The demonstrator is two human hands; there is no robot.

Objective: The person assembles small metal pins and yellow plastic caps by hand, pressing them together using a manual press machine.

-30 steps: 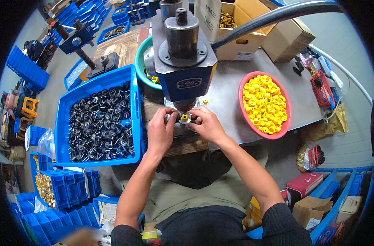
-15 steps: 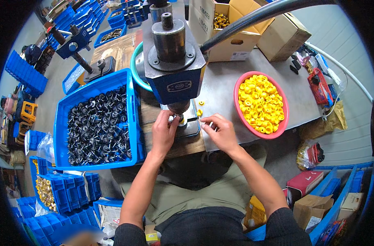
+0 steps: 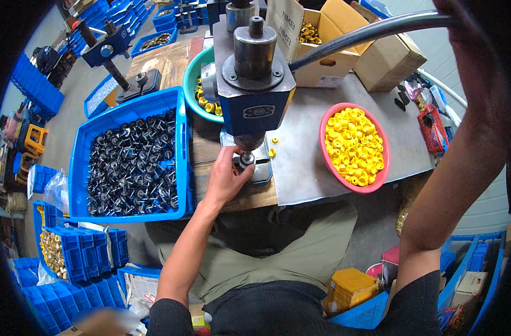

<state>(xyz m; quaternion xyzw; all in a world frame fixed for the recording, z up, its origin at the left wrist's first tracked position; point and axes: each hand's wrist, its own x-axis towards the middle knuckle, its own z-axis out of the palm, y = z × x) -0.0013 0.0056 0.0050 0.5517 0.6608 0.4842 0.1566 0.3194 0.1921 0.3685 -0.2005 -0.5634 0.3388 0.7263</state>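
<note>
My left hand (image 3: 227, 176) is at the base of the bench press (image 3: 255, 106), its thumb and fingers closed about a small round part (image 3: 246, 161) under the ram. A silver tip shows above that part; the fingers cover much of the rest. My right arm reaches up the right side, and my right hand (image 3: 454, 14) is at the dark upper edge, by the outer end of a thick black bar (image 3: 373, 39) that curves from the press. Its fingers do not show. Two loose yellow caps (image 3: 273, 152) lie just right of the press base.
Left of the press, a blue bin (image 3: 185, 168) holds black round pieces with metal pins. A pink bowl (image 3: 323, 143) of yellow caps stands to the right, a green bowl (image 3: 186, 84) behind the press. Open cardboard boxes (image 3: 328, 73) stand at the back.
My right hand has left the spot beside the press base and risen to the upper right, by the bar's end. The left hand stays at the part under the ram. The view has shifted slightly.
</note>
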